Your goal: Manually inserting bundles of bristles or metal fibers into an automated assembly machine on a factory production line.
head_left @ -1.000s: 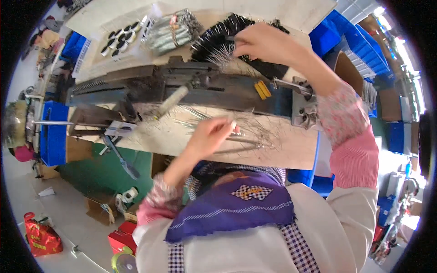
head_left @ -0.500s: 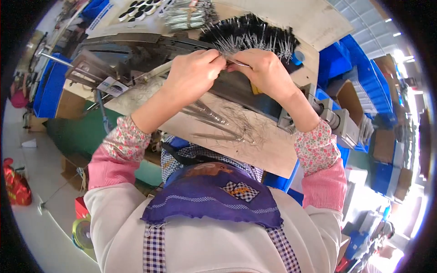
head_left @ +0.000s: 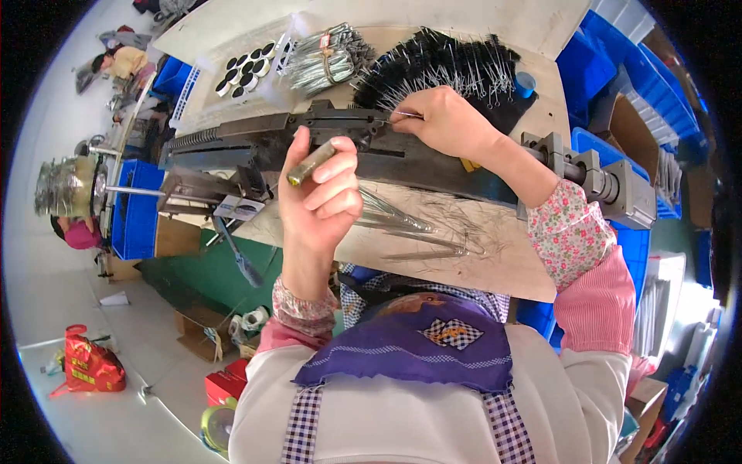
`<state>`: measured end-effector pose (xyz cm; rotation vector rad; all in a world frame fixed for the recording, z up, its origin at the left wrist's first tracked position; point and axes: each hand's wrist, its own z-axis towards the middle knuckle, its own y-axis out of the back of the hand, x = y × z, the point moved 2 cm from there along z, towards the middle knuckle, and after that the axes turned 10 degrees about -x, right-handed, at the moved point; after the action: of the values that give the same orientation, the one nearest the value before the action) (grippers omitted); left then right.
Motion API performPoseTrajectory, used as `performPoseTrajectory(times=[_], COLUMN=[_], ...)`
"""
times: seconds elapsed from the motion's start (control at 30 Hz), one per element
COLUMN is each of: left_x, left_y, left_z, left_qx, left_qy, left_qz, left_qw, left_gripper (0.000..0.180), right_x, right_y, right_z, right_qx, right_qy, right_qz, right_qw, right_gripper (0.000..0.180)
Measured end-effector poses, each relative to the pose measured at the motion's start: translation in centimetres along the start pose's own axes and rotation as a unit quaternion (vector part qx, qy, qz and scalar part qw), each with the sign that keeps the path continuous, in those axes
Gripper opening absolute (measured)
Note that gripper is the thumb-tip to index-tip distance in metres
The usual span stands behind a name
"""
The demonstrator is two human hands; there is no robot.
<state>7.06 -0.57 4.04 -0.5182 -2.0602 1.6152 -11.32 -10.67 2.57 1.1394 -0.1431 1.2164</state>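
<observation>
My left hand (head_left: 323,197) is turned palm up in front of a dark metal bench machine (head_left: 255,127), fingers curled around a short metal cylinder (head_left: 311,164) with a yellowish end. Whether that cylinder is attached to the machine cannot be seen. To the right, my right hand (head_left: 442,122) pinches a thin metal wire (head_left: 411,115) at the machine's clamp block (head_left: 340,116). Just behind it lies a heap of black bristle brushes (head_left: 440,66) with twisted wire stems. Bundled silvery wires (head_left: 328,58) lie to the left of the brushes.
Loose wires (head_left: 417,224) and clippings are scattered on the wooden bench (head_left: 502,271) nearer me. A motor-like cylinder unit (head_left: 610,185) stands at the machine's right end. Round black-and-white pieces (head_left: 247,69) sit in a tray at back left. Blue bins (head_left: 143,209) flank the bench.
My hands were together at the clamp block. The left has moved down and left, turned palm up, and now grips the cylinder. My right hand remains near the block, and the view has shifted left.
</observation>
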Motion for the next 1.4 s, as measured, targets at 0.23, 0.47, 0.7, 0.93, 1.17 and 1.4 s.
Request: performPoseTrajectory(times=[0.23, 0.47, 0.7, 0.93, 1.17, 1.4], left_x=[0.0, 3.0, 0.2, -10.0, -10.0, 4.6], left_y=[0.0, 6.0, 9.6, 12.1, 13.6, 5.5], left_z=[-0.1, 1.7, 0.2, -9.2, -7.2, -0.2], left_qx=[0.021, -0.226, -0.165, -0.439, -0.344, -0.03], left_qy=[-0.008, -0.284, -0.191, -0.441, -0.482, -0.346], left_qz=[-0.095, 0.648, 0.68, 0.386, 0.337, 0.5], left_qw=[0.995, 0.669, 0.688, 0.681, 0.732, 0.793], left_gripper=[0.04, 0.027, 0.019, 0.039, 0.024, 0.028], right_x=[-0.3, 0.5, 4.6, -1.7, -4.3, 5.8], right_y=[-0.5, -0.9, 0.6, -1.1, -1.2, 4.3], right_z=[0.1, 0.4, -2.8, -9.8, -10.3, -14.0], right_qx=[0.03, 0.02, -0.06, -0.04, -0.024, 0.03], right_qy=[-0.027, -0.011, 0.1, -0.158, -0.235, -0.185], right_qz=[0.008, 0.0, -0.224, -0.352, -0.289, -0.102], right_qw=[0.999, 1.0, 0.968, 0.922, 0.928, 0.977], right_gripper=[0.018, 0.013, 0.014, 0.029, 0.021, 0.025])
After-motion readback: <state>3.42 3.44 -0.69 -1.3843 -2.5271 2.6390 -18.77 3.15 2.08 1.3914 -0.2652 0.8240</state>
